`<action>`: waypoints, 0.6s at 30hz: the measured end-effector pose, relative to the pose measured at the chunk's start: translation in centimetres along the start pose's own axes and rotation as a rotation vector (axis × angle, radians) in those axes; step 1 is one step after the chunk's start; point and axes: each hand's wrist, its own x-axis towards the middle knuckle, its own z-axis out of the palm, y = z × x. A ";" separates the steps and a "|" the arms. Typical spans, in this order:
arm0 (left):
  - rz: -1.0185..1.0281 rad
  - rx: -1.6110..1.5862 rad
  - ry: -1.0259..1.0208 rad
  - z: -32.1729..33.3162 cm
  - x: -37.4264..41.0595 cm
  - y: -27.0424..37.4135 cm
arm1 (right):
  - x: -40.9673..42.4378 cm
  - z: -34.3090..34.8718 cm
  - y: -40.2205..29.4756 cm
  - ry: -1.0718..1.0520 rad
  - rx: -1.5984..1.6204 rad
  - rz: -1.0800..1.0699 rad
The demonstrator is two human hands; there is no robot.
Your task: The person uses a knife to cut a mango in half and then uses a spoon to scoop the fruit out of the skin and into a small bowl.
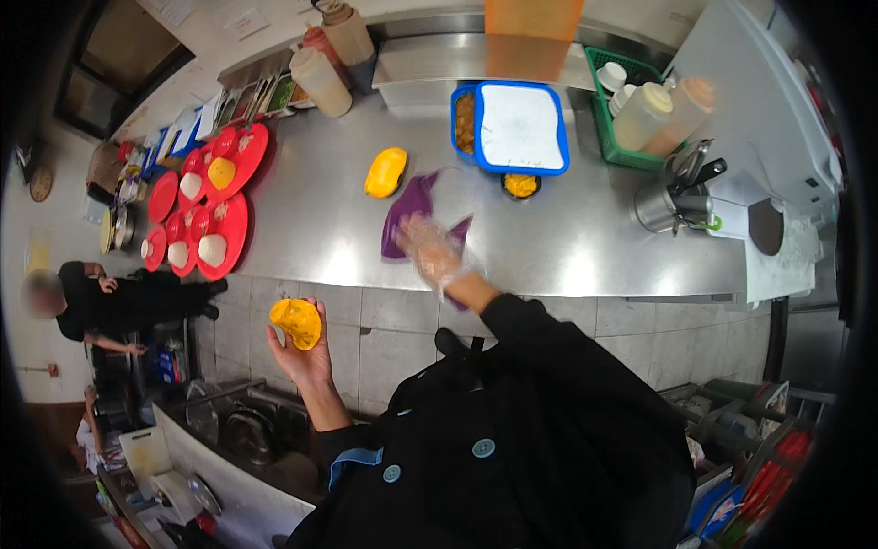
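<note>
My left hand is bare and holds a hollow yellow-orange piece of food, its shape like a cup, out in front of the counter's edge. On a purple cloth near that edge lies my right hand, in a clear plastic glove; it is blurred, and whether it grips the cloth is unclear. Just beyond the cloth rests a dark oval dish with yellow food. A small black cup of yellow food stands beside a blue-rimmed food container with a white lid, partly uncovered over brown food.
Red plates with white mounds stand left on the steel counter. Squeeze bottles are at the back left. A green basket and a steel utensil container stand right. Another person in black stands far left.
</note>
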 end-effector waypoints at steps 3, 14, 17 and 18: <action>0.002 -0.083 0.078 1.3 1.4 0.1 | -7.5 -4.3 -2.0 -0.018 0.150 -0.275; -0.118 -0.188 0.157 3.0 2.1 -7.1 | -23.1 -29.0 8.2 0.442 -0.225 0.311; -0.031 -0.190 0.171 3.5 1.0 -7.0 | -17.0 -29.4 7.7 0.038 -0.557 0.415; 0.002 -0.203 0.177 3.6 0.7 -7.1 | -15.7 -27.9 8.6 0.064 -0.344 0.444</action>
